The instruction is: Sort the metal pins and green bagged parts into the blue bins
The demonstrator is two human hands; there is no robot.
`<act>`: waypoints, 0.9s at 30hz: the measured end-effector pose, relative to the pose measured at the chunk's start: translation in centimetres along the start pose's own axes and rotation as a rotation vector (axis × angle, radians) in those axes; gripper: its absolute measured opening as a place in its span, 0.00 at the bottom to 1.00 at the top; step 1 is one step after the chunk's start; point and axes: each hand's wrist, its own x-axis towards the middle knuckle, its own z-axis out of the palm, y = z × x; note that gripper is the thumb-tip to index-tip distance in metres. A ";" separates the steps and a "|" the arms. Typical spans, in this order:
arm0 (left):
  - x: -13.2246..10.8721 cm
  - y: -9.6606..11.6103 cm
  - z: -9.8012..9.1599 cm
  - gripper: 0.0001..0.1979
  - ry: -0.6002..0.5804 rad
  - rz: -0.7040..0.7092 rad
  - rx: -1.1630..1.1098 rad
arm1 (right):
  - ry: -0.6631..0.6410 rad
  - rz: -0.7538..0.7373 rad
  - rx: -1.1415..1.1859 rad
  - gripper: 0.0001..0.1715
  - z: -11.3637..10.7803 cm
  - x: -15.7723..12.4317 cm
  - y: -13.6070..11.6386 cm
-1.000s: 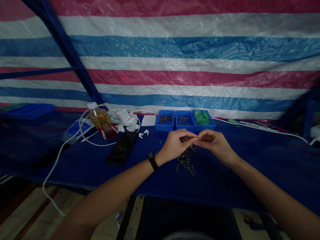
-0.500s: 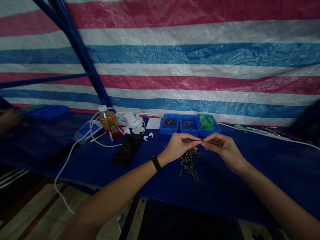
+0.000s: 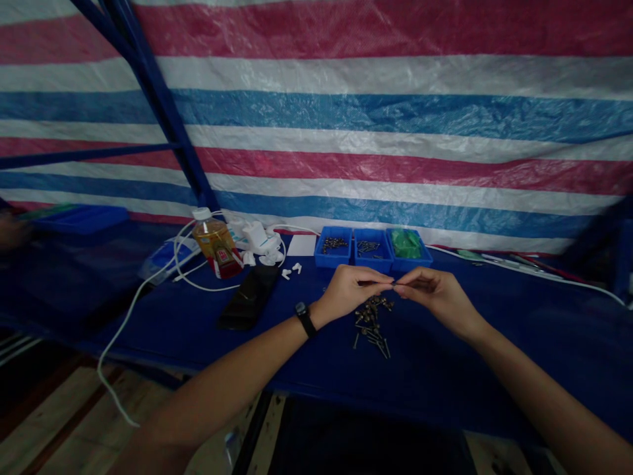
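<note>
My left hand (image 3: 352,290) and my right hand (image 3: 435,295) meet above the blue cloth-covered table (image 3: 519,330), their fingertips pinching a small dark screw (image 3: 394,284) between them. The screw is too small to show detail. Just below my hands lies a loose pile of dark screws (image 3: 370,323). Close beyond my fingers stand several blue plastic bins: one with small screws (image 3: 333,246), one with metal parts (image 3: 368,249), and one with a green bag (image 3: 406,244). A black watch (image 3: 305,318) circles my left wrist.
A black phone (image 3: 250,297), white earbuds (image 3: 291,270), a bottle of amber liquid (image 3: 215,244) and a white cable (image 3: 143,316) lie left of my hands. Tools (image 3: 514,261) lie at the right, before a striped tarp (image 3: 376,112). Another person's blurred hand (image 3: 12,231) shows far left.
Both hands stay together, pinching the small screw. The whole view has shifted slightly as my head moved. The screw pile and bins have not visibly moved on the table.
</note>
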 end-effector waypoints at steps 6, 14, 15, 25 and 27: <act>0.1 -0.3 -1.0 0.10 -0.088 0.363 0.410 | -0.038 -0.001 -0.001 0.18 -0.1 0.1 0.4; 0.7 0.8 -2.1 0.16 -0.172 0.337 0.682 | 0.039 -0.093 -0.091 0.16 -0.4 -0.1 -0.1; 0.8 0.8 -2.5 0.18 -0.195 0.304 0.749 | 0.102 -0.141 -0.117 0.16 -0.6 -0.2 -0.8; 1.6 -0.2 -6.8 0.15 -0.136 0.088 0.966 | 0.571 -0.481 -0.239 0.13 -2.3 6.1 -8.1; 1.5 -0.2 -6.8 0.15 -0.135 0.079 0.961 | 0.492 -0.371 -0.227 0.13 -1.7 8.7 -6.6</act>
